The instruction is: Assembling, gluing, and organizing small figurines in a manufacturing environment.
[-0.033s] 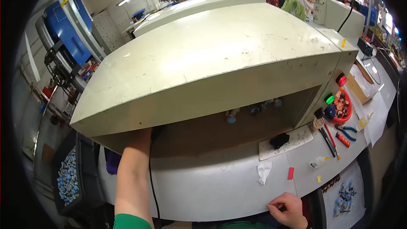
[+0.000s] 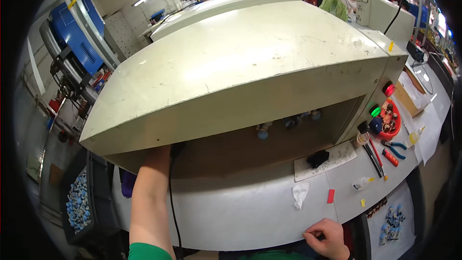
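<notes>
Cream metal hood (image 2: 250, 62) fills our head view. Our left arm (image 2: 149, 197) reaches beneath it, so we cannot tell its fingers' state. Our right hand (image 2: 329, 238) pinches the tabletop (image 2: 240, 212) edge, holding nothing. Small blue-capped parts (image 2: 288, 123) stand inside.

A large cream machine hood (image 2: 250, 67) fills the centre of the frame. The left forearm (image 2: 149, 197) reaches under its lower-left edge, the hand hidden. At the lower right, the right hand (image 2: 329, 238) rests on the white bench edge (image 2: 250, 221).
</notes>
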